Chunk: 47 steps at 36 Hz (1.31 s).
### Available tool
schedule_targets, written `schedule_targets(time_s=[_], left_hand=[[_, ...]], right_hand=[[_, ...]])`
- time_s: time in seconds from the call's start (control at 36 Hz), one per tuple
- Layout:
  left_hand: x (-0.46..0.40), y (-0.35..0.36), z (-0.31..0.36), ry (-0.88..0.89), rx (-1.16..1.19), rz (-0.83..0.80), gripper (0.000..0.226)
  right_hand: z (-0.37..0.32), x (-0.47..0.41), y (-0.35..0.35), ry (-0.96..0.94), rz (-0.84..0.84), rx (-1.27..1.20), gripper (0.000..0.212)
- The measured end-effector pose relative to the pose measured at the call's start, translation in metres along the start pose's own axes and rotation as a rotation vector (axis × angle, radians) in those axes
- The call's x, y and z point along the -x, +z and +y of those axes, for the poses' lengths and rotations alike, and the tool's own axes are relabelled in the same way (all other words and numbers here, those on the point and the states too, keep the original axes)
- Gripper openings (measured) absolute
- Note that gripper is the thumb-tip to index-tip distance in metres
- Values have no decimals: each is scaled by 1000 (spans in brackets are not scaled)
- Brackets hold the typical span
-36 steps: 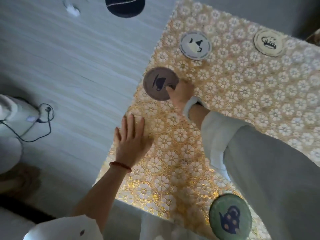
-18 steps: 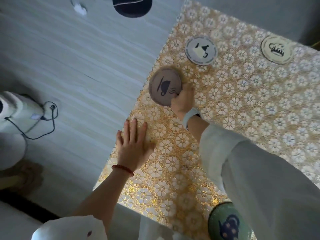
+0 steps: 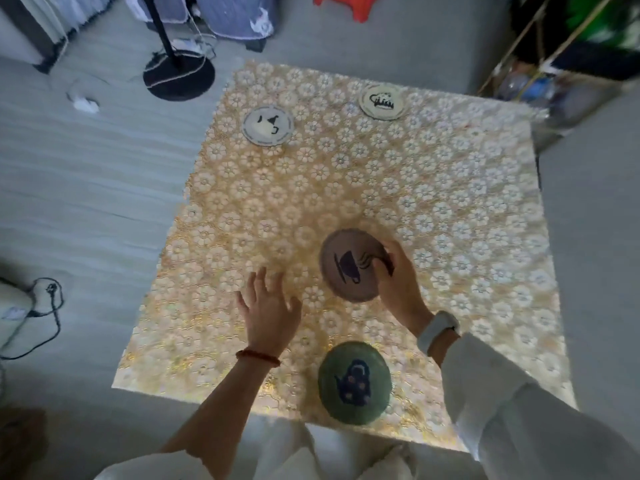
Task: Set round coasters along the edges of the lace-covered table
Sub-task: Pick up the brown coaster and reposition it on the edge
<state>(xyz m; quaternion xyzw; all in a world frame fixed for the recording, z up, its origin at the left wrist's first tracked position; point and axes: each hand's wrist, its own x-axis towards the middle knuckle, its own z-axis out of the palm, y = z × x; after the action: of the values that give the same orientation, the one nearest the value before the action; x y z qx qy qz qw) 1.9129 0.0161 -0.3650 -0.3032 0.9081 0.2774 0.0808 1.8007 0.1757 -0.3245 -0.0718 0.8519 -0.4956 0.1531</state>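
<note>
Grey coaster [image 3: 351, 265]: sitting mid-table, inboard of the near edge; flat round disc, dark teacup print facing up. Cannot tell whether it is lying on the lace or lifted a little above it.
Right hand [image 3: 398, 289]: gripping the grey coaster at its right rim, thumb on top, fingers curling around the edge.
Handling, judged: looking thin, light and stiff; one hand is carrying it without sag. Rim pinch is the sensible hold. The lace's openwork is likely snagging a sliding edge, so lifting is looking better than dragging.
Fragility, judged: material not resolvable; if ceramic, chipping on a drop is the risk.
Left hand [image 3: 268, 311]: fingers spreading loose, holding nothing, hovering over or resting on the lace left of the coaster; contact not resolvable.
Green coaster [image 3: 355, 382]: lying at the near edge, teapot print, just this side of the grey one.
White coaster [image 3: 268, 125]: lying by the left edge toward the far-left corner.
Cream coaster [image 3: 381, 101]: lying at the far edge.
Table [image 3: 485, 216]: gold floral lace covering the whole top; right edge carrying no coaster.
Placement, judged: right edge is looking like the open slot.
</note>
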Motion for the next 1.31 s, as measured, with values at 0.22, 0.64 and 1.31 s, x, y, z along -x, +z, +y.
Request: schedule_targets(time_s=[0.22,0.64,1.31], left_hand=[[85,83,128,158,146,-42,45],[148,135,219,-154,800,-462,8],[61,130,227,-409,1477,-82,14]], right_hand=[[80,74,-136,141,28,-101,32],[157,123,-234,197,-32,-121,31],[97,-58,-224,170,-582,27,17]])
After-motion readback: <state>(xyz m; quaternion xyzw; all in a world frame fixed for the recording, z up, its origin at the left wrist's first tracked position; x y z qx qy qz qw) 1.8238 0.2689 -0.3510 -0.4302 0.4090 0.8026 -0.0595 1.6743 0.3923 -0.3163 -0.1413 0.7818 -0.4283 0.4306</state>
